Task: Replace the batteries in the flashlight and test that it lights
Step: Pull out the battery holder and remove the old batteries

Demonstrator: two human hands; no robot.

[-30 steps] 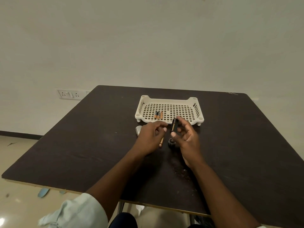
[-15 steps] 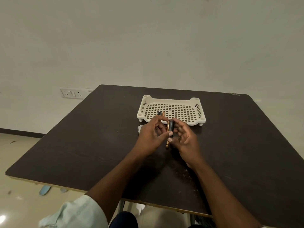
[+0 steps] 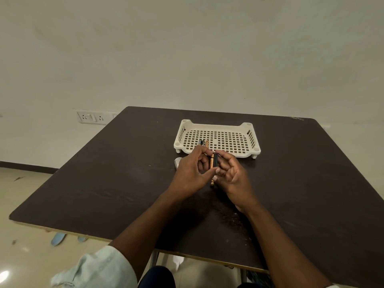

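Plain off-white wall behind, glossy beige floor, and a dark brown desk (image 3: 124,183) filling most of the view. Far left on the wall there's a white socket plate (image 3: 92,117), just off the desk's far-left corner. Under the near-left edge a couple of pale blue things (image 3: 58,239) lie on the floor, can't tell what they are.

Moving right, a light rolled-up sleeve (image 3: 99,269) shows at the bottom, and that arm runs up to the left hand (image 3: 192,173) over the middle of the desk. Its grip is closed, thumb and fingertips pinched on a gold-and-black battery (image 3: 212,161) held upright. A small white object (image 3: 178,162) peeks out from behind that hand on the desk, mostly hidden.

Right beside the battery, touching or nearly so, is the dark flashlight body (image 3: 216,159), also upright, with the right hand (image 3: 232,175) curled around it, so that grip is clamped on the flashlight. Another battery-looking piece (image 3: 212,183) pokes out below the two hands.

Behind the hands, toward the far edge, sits a cream perforated tray (image 3: 247,129) with two more batteries (image 3: 204,143) lying in its near-left corner.
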